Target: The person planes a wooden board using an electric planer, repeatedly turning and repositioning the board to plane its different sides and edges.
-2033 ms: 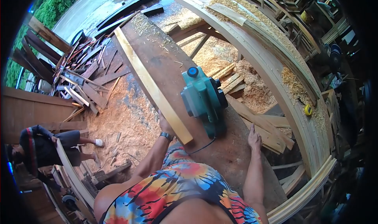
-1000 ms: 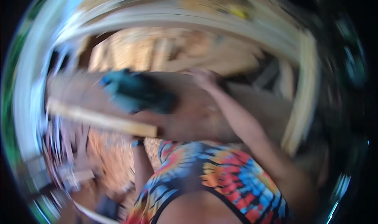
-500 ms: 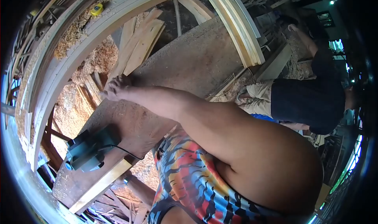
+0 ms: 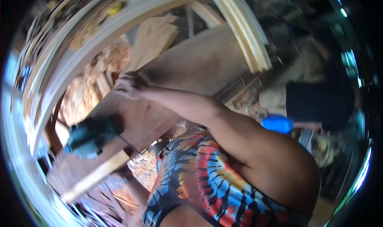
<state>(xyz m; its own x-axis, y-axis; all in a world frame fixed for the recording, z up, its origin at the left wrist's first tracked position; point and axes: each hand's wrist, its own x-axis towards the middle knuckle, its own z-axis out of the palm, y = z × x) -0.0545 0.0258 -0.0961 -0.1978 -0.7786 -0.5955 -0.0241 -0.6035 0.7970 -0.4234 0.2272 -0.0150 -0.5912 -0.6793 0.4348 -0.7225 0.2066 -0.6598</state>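
My right hand [image 4: 131,84] rests at the far edge of the brown wooden bench board [image 4: 191,63]; its fingers are smeared by motion. Below the bench's near edge, my left hand [image 4: 124,172] is beside the end of a pale wooden strip [image 4: 95,177], its fingers mostly hidden behind the wood. The green power planer [image 4: 93,136] stands on the board between the strip and the far edge, its cord trailing toward the strip's end.
Curved laminated beams [image 4: 91,39] arc beyond the bench, with shavings and a yellow tape measure [image 4: 114,8] on them. Pale boards [image 4: 153,39] lie behind it. A person in dark clothing [image 4: 315,103] is bent over at right, near a blue object [image 4: 278,124].
The view has swung from the river side toward the workshop interior. My right hand has moved onto the board's far edge. A blue object near the other person now shows more fully.
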